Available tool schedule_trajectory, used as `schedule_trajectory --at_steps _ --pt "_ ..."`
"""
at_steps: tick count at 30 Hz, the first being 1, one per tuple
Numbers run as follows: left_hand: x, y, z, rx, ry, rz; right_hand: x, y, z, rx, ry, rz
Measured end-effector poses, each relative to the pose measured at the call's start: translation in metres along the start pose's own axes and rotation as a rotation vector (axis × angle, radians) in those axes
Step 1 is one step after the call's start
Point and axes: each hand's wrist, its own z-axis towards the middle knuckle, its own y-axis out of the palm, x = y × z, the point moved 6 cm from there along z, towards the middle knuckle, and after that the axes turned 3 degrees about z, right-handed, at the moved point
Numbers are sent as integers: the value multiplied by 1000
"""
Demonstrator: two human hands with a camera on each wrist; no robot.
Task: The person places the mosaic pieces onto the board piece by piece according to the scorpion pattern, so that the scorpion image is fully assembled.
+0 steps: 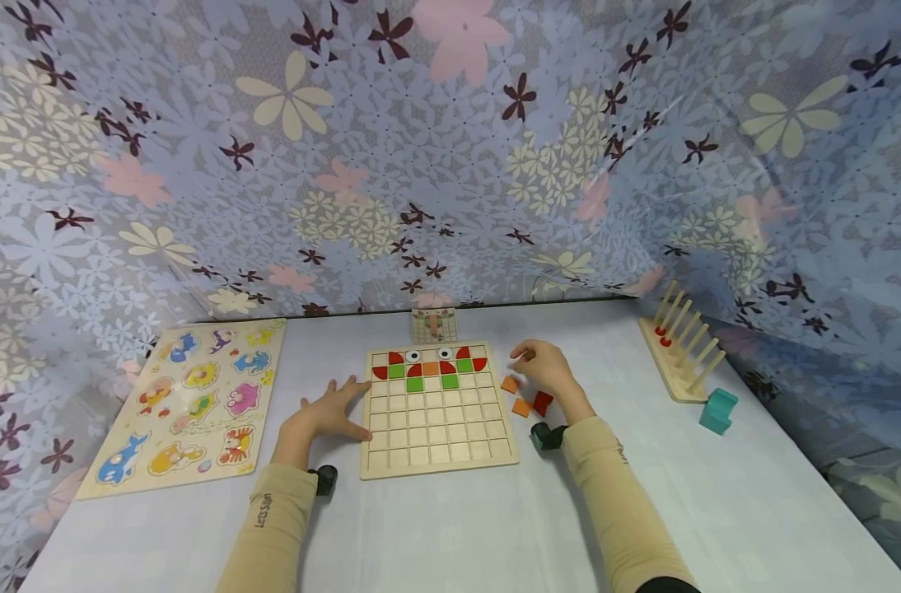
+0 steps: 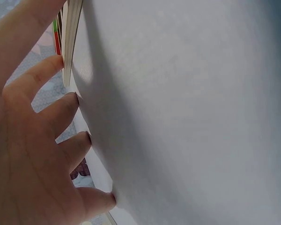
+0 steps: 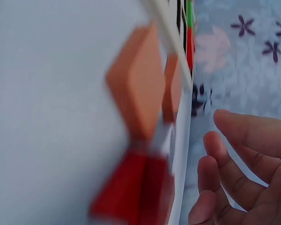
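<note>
1. From my remote post I had the gridded board (image 1: pixel 439 431) flat on the white table (image 1: pixel 450 527) between both hands; coloured pieces (image 1: pixel 415 385) filled cells only in its upper rows.
2. The left hand (image 1: pixel 328 414) was spread at the board's left edge, fingertips against it, grasping nothing; I took it to be steadying.
3. The right hand (image 1: pixel 545 365) hung beyond the right edge, fingers loosely bent and released, nothing between them.
4. Near it lay two orange tiles (image 1: pixel 521 407) and a red piece (image 1: pixel 543 403), loose beside the board.
5. I judged the step in hand to be filling the grid, the small card (image 1: pixel 433 326) past the far edge probably guiding it.
6. The next move, I reckoned, called for pinching one loose tile and seating it squarely.
</note>
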Motion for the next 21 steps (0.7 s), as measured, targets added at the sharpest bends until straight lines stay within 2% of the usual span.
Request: schedule_trajectory --at_steps 10,15,21 --pt "-2 1 1 4 -3 -6 37 -29 -11 19 81 -13" --pt "-1 1 0 3 0 -4 50 -39 -22 -64 87 -48" --pt "-2 0 0 3 -2 -3 56 -41 -32 -179 78 -30"
